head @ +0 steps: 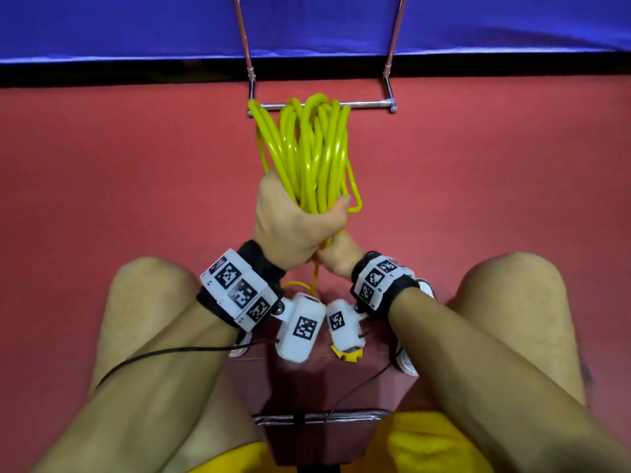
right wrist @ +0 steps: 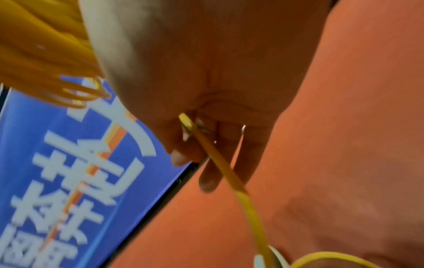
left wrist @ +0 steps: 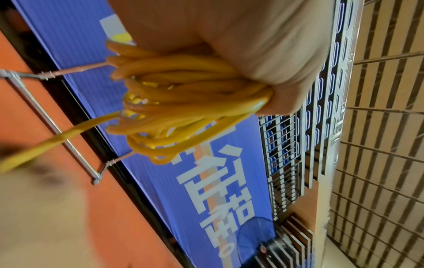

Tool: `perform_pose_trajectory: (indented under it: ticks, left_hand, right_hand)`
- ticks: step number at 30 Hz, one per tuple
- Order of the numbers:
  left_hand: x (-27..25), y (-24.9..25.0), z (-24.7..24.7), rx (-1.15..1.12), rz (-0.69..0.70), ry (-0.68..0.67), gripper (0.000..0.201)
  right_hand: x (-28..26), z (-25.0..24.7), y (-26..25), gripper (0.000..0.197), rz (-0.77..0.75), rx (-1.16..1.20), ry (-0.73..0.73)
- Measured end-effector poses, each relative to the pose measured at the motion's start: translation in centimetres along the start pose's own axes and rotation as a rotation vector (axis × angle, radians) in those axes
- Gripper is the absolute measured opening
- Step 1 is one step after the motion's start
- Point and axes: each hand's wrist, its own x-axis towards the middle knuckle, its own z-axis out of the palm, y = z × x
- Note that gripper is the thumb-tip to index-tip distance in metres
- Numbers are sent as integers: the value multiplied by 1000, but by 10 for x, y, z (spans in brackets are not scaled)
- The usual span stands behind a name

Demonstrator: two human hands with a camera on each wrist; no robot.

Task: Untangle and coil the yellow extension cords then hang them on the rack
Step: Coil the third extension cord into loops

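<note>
My left hand (head: pixel 293 220) grips the bundled lower end of a coil of yellow extension cord (head: pixel 307 148). The coil's loops fan upward, and their tops overlap the chrome bar of the rack (head: pixel 365 104) in the head view. In the left wrist view my left hand (left wrist: pixel 263 45) holds the coil (left wrist: pixel 183 87) apart from the rack (left wrist: pixel 45 116). My right hand (head: pixel 338 257) sits just under the left, partly hidden by it. In the right wrist view its fingers (right wrist: pixel 218 145) pinch a single loose strand (right wrist: pixel 229 172). That strand (head: pixel 316 274) hangs toward a yellow plug (head: pixel 348 355).
A blue banner (head: pixel 307 25) hangs behind the rack, above the red floor (head: pixel 478 165). My bare knees flank the hands at left (head: pixel 153 295) and right (head: pixel 512 288). A chrome bar (head: pixel 321 418) lies below my wrists, and a white shoe (head: pixel 406 363) shows nearby.
</note>
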Motion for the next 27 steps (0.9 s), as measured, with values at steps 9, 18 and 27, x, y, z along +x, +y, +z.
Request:
perform_pose_trajectory:
  ticks: [9,18,27]
  left_hand:
    - [41,-58,-27,345,-62,250,55]
    - [14,-82,0,542,-98,-717,25]
    - [-19,-61,24,-456,-865,-799,46]
  right_hand:
    - [-48,1,15,9,123,-376,-352]
    - [-89,-42,-44,24,-565,-570,-76]
    - [-70,-80,-47,42,-459,-557,313]
